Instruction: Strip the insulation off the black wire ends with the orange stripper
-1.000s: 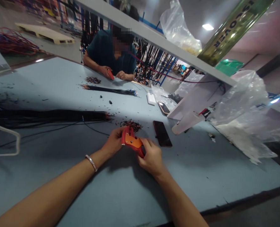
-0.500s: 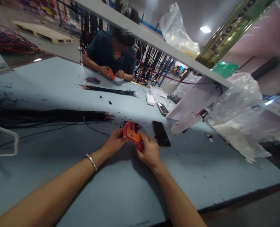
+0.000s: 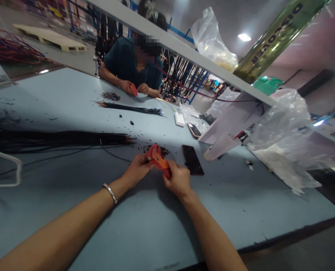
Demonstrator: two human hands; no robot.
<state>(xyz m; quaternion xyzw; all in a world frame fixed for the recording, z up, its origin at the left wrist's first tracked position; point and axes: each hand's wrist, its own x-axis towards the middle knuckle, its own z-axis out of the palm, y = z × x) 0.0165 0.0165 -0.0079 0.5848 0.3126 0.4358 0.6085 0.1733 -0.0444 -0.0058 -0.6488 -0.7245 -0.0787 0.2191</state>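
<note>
My right hand (image 3: 178, 180) is wrapped round the handles of a red and orange wire stripper (image 3: 159, 159), which are pressed close together. At the tool's jaws, my left hand (image 3: 139, 167) is closed in a pinch on a thin black cable (image 3: 115, 155). The cable runs back to the left across the table; its end at the jaws is hidden by fingers and tool. Just beyond the tool lies a pile of small dark and orange scraps (image 3: 164, 150). A thick bundle of black cables (image 3: 99, 138) stretches to the left, its orange-tipped ends near my left hand.
A dark phone (image 3: 193, 160) lies right of my right hand. A white bent rod (image 3: 19, 169) stands at left. Across the table (image 3: 122, 233), a co-worker (image 3: 127, 64) holds another red tool beside a smaller cable bundle (image 3: 130, 108). Plastic bags (image 3: 283, 120) lie right.
My right hand has squeezed the wire stripper's handles closer together. My left hand stays at the jaws with the cable.
</note>
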